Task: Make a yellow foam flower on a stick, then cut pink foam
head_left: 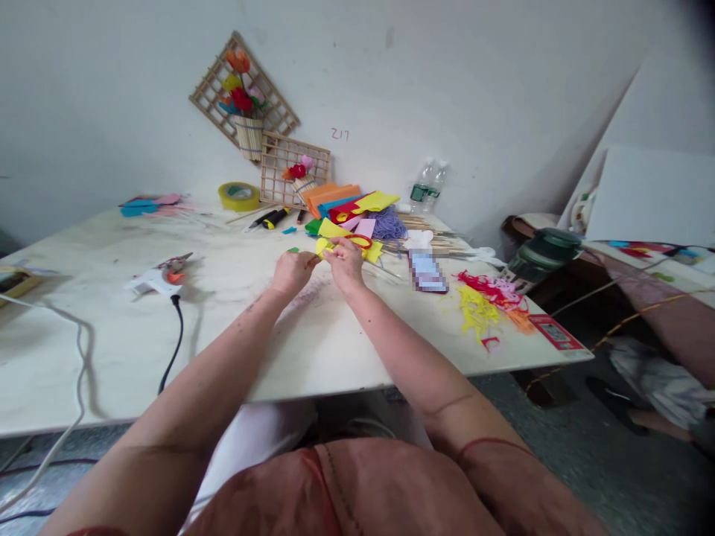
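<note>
Left hand [291,269] pinches one small yellow foam piece [324,248] at its left end. Right hand [345,262] is closed through the red-handled scissors [357,241], blades on the same piece. Both hands meet at table centre, forearms stretched forward, converging.

Count: one white glue gun [156,280] with black cord, left; one yellow tape roll [239,196], far; two clear bottles [429,184], far right; two wooden lattice panels [286,167] against the wall.

Stack of coloured foam sheets [349,205] lies just beyond the hands. Pale tabletop [234,327] is bare between hands and near edge; yellow and red foam offcuts [485,301] lie toward the right edge.
</note>
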The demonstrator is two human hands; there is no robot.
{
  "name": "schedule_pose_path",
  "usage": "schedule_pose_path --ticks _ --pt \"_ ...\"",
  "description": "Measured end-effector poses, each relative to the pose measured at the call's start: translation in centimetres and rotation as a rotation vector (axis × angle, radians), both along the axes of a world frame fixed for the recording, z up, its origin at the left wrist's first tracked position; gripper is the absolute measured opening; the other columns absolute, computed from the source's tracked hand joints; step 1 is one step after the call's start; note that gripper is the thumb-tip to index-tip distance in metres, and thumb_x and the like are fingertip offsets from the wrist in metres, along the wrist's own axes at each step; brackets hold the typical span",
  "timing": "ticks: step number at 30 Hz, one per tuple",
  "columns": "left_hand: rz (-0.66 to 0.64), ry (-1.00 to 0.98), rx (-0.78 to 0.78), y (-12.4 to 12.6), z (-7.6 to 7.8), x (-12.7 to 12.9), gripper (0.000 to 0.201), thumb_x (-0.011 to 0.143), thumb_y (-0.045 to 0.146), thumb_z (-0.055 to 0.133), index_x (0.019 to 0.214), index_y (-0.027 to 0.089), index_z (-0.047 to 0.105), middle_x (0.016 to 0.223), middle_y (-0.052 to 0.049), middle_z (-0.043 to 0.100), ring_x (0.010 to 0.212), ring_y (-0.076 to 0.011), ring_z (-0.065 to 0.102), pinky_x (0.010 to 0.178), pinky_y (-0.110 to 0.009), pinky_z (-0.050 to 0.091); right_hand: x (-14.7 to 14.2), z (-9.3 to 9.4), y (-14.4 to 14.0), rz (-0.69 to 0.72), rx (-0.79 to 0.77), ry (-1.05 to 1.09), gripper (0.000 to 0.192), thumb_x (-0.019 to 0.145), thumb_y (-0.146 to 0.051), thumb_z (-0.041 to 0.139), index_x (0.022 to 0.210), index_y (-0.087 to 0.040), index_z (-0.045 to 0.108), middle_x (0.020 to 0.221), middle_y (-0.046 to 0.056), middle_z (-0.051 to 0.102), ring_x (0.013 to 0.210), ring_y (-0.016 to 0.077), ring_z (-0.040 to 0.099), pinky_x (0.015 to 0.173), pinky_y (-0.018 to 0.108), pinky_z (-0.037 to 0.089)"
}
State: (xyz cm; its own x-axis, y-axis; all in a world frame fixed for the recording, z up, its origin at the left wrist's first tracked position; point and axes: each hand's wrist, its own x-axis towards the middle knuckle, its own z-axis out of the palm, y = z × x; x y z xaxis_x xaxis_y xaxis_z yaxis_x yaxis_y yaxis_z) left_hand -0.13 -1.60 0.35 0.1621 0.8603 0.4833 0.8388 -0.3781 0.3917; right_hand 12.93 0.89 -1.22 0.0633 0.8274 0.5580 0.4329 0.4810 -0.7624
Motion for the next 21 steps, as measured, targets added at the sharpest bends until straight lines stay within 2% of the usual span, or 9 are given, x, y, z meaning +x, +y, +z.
schedule_pose_path --ticks 4,8,13,16,21 --pt "-0.086 -0.104 -0.033 0.3 -0.1 -0.4 0.034 0.079 0.035 0.048 0.053 0.016 0.058 0.048 -0.002 0.056 0.049 -0.0114 0.047 0.056 -0.023 0.033 0.2 0.9 -0.6 -0.046 -0.039 0.002 0.024 0.069 -0.023 0.063 0.049 -0.017 0.052 0.106 0.002 0.062 0.103 0.0187 0.050 0.094 0.033 0.034" --pt "-0.082 -0.182 -0.145 0.7 0.0 -0.5 0.037 0.075 0.037 0.051 0.044 0.017 0.052 0.040 0.001 0.051 0.041 -0.0087 0.040 0.050 -0.023 0.031 0.7 1.7 -0.9 -0.025 -0.024 -0.099 0.024 0.072 -0.026 0.061 0.051 -0.017 0.055 0.106 0.003 0.063 0.104 0.0192 0.050 0.095 0.034 0.033" --pt "-0.086 -0.278 -0.309 0.6 0.1 -0.6 0.034 0.073 0.040 0.053 0.050 0.015 0.058 0.041 0.001 0.051 0.039 -0.0076 0.036 0.046 -0.023 0.029 1.5 2.2 -0.8 0.047 0.016 -0.236 0.013 0.065 -0.017 0.065 0.054 -0.017 0.058 0.106 0.002 0.063 0.102 0.0202 0.051 0.092 0.034 0.036" --pt "-0.098 -0.278 -0.377 0.6 0.1 -0.7 0.034 0.073 0.041 0.054 0.053 0.015 0.059 0.043 0.001 0.052 0.039 -0.0074 0.036 0.045 -0.023 0.027 1.7 2.2 -0.7 0.055 0.053 -0.284 0.015 0.065 -0.014 0.064 0.053 -0.017 0.057 0.103 0.003 0.064 0.097 0.0201 0.052 0.089 0.034 0.037" --pt "-0.130 -0.239 -0.367 0.5 0.0 -0.7 0.039 0.073 0.043 0.053 0.045 0.016 0.052 0.040 0.001 0.049 0.039 -0.0072 0.034 0.045 -0.023 0.027 1.6 1.8 -0.4 0.043 0.043 -0.294 0.018 0.067 -0.016 0.064 0.051 -0.017 0.055 0.096 0.002 0.065 0.091 0.0190 0.052 0.085 0.034 0.039"
